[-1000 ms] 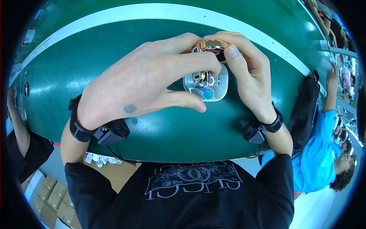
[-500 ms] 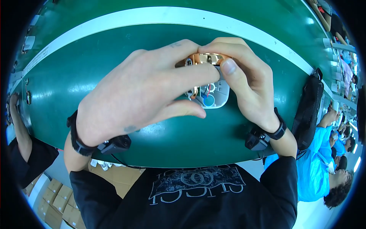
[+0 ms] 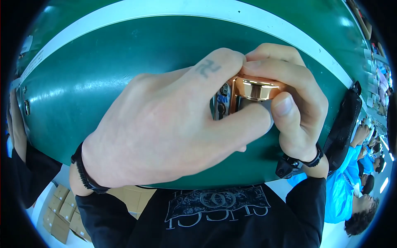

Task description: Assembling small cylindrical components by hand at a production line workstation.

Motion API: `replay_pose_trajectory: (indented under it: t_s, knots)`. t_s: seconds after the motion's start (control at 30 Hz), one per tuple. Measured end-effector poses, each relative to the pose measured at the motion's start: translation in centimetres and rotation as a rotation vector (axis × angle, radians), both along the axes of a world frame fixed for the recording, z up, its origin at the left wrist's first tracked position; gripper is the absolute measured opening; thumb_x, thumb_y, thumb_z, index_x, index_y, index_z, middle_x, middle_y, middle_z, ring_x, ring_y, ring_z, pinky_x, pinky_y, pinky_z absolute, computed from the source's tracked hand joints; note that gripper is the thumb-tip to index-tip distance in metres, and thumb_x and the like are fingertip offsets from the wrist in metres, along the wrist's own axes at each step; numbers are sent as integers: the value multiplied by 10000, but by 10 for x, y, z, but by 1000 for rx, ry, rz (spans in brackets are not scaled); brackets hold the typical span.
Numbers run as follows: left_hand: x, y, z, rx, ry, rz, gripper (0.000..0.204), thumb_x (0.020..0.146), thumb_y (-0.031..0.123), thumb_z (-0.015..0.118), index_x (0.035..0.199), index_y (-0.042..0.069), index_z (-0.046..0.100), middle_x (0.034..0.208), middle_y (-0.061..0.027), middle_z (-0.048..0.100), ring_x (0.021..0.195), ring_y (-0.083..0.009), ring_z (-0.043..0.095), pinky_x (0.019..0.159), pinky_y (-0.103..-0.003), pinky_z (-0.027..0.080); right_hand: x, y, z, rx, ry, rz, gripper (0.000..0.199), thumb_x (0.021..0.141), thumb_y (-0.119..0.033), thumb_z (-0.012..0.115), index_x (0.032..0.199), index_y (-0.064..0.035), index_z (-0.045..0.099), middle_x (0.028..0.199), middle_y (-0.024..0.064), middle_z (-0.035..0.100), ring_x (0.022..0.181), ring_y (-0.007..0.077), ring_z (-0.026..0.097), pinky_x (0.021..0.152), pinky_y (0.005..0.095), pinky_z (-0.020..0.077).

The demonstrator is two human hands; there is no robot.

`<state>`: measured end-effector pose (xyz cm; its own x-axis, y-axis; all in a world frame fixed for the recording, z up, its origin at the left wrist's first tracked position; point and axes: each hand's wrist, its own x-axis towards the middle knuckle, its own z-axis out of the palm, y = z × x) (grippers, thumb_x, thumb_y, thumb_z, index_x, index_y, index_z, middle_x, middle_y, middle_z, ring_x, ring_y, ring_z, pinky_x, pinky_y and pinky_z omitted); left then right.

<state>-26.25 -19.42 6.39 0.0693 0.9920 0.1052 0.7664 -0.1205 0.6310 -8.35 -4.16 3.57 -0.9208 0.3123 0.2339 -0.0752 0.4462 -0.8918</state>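
Note:
Both hands are closed around a small device with a shiny copper-coloured rim [image 3: 258,90], held up over the green table. My left hand [image 3: 165,120] covers most of it, its index finger along the far side and its thumb across the near side. From the right, my right hand [image 3: 308,93] pinches the rim between fingers and thumb. Between the left index finger and thumb, the device's dark inner parts [image 3: 222,101] show, with a bit of blue and silver. The rest of the body is hidden behind the left hand.
A white strip [image 3: 165,9] curves across the green table [image 3: 107,91]. A black mesh pouch [image 3: 344,120] lies at the right edge. One person in blue [image 3: 341,194] sits at right; another's forearm [image 3: 16,120] is at far left. Cardboard boxes [image 3: 60,213] stand lower left.
Both hands and the device have come closer and a little to the right. The device has turned, so its pale housing with a round blue part inside no longer shows.

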Motion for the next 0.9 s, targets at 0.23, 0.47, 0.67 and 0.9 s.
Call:
replay_pose_trajectory:
  t_s: [0.23, 0.47, 0.67, 0.9]
  knots:
    - [5, 4, -8, 75, 6, 76, 377, 684, 344, 868, 971, 148, 723, 1309, -150, 609, 985, -249, 696, 710, -311, 606, 0, 9, -4, 101, 44, 57, 421, 1056, -308, 520, 1265, 50, 594, 1322, 250, 558, 1118, 303, 628, 931, 389, 540]
    - [5, 7, -14, 323, 285, 42, 372, 720, 319, 862, 1029, 151, 743, 1313, -167, 626, 966, -245, 716, 652, -262, 602, 2, 7, -10, -68, 86, -69, 360, 1035, -235, 556, 1262, 43, 588, 1352, 236, 568, 1181, 280, 616, 995, 395, 521]
    - [-3, 15, -35, 581, 234, 22, 620, 698, 252, 916, 1253, 146, 660, 1329, -181, 614, 983, -230, 716, 692, -252, 608, 3, 8, -6, -225, 75, -66, 366, 1017, -211, 586, 1284, 38, 571, 1381, 230, 566, 1221, 279, 607, 1048, 403, 487]
    - [10, 20, -45, 210, -578, 245, 785, 663, 151, 952, 1346, 69, 574, 1290, -148, 631, 886, -180, 679, 712, -256, 560, -2, 5, -7, -403, 165, -75, 388, 950, -58, 663, 1321, 32, 587, 1307, 151, 625, 1147, 211, 621, 1011, 357, 491]
